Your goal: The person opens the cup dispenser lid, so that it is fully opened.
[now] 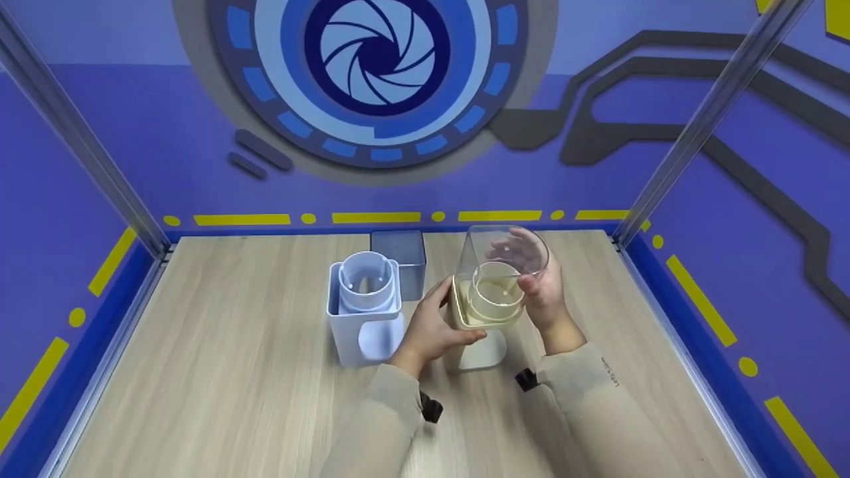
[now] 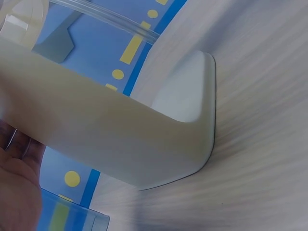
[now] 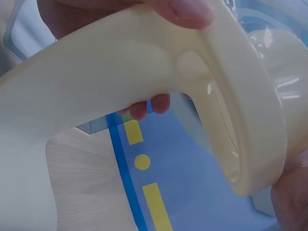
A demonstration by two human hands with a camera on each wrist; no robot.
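Left hand: the left hand (image 1: 435, 328) is clamped on the left side of the cream stand (image 1: 475, 332), thumb across its front edge, fingers curled behind.
Right hand: the right hand (image 1: 541, 285) grips the clear container (image 1: 505, 265); its fingers show through the clear wall and its thumb lies on the near rim.
Cream stand: it stands on the worktop (image 1: 232, 385) a little to 3 o'clock of centre, its foot flat on the wood in the left wrist view (image 2: 192, 125). In the right wrist view (image 3: 144, 91) fingers wrap over its top ring.
Clear container: it sits tilted in the ring at the stand's top, mouth leaning toward 12 o'clock. I cannot tell how deep it is seated.
Blue-white stand: a second stand (image 1: 365, 312) of the same kind, with a pale inner cup (image 1: 364, 282), is just at 9 o'clock of the left hand, apart from it.
Grey box: a square grey container (image 1: 398, 255) stands at 12 o'clock behind the blue-white stand.
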